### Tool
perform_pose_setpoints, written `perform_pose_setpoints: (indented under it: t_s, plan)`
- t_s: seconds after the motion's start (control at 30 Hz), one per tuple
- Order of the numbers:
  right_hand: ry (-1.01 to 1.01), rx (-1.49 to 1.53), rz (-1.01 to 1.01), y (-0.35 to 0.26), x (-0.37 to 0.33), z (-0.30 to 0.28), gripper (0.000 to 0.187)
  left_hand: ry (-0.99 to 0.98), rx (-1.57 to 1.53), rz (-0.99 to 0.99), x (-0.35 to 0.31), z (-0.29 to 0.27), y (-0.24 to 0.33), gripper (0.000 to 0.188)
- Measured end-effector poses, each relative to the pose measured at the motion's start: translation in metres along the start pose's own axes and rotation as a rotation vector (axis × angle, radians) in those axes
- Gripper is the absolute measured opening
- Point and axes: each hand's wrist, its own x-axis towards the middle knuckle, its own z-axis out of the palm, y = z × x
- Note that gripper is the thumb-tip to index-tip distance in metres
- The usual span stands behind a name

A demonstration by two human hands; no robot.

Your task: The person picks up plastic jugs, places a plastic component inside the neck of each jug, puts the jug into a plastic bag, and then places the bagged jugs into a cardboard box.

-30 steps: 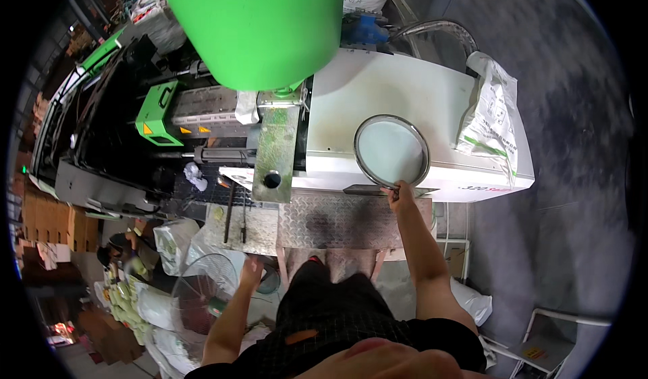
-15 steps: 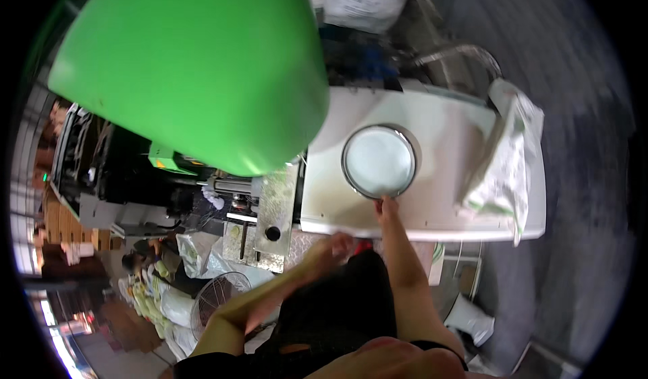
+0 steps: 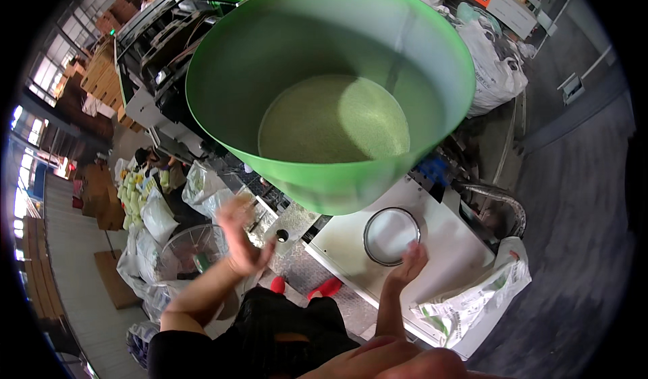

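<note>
The right hand [image 3: 408, 265] is touching a round pan [image 3: 390, 234] beside a big green tub [image 3: 317, 180].
The pan is seemingly resting on the white machine top [image 3: 453, 234]; whether the right fingers are gripping its rim, I cannot tell; the left hand [image 3: 244, 244] is hanging mid-air, its fingers loose and holding nothing; the step looks like handling the pan by its edge; raising it would probably call for a firm pinch there.
</note>
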Motion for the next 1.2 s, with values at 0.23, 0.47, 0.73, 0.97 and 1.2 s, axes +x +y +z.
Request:
perform_pose_setpoints:
  t_s: [0.23,0.47,0.73,0.97,1.2]
  plan:
    - [-0.161,-0.212,-1.264,-0.238,0.138,0.155,0.056,0.224,0.147,0.424,0.167,0.018,-0.053,0.03]
    - [-0.171,-0.031,-1.294,-0.231,0.134,0.17,0.051,0.372,0.116,0.546,0.154,-0.003,-0.074,0.015]
    - [0.025,-0.061,-1.481,-0.218,0.101,0.133,0.051,0.028,0.084,0.321,0.117,-0.012,-0.031,0.02]
    - [-0.074,-0.3,-1.598,-0.244,0.074,0.126,0.047,0.11,0.073,0.089,-0.02,-0.082,0.034,0.041]
    - [-0.415,-0.912,-1.472,-0.298,-0.079,0.229,0.041,0.524,0.64,-0.267,-0.119,-0.337,0.128,0.042]
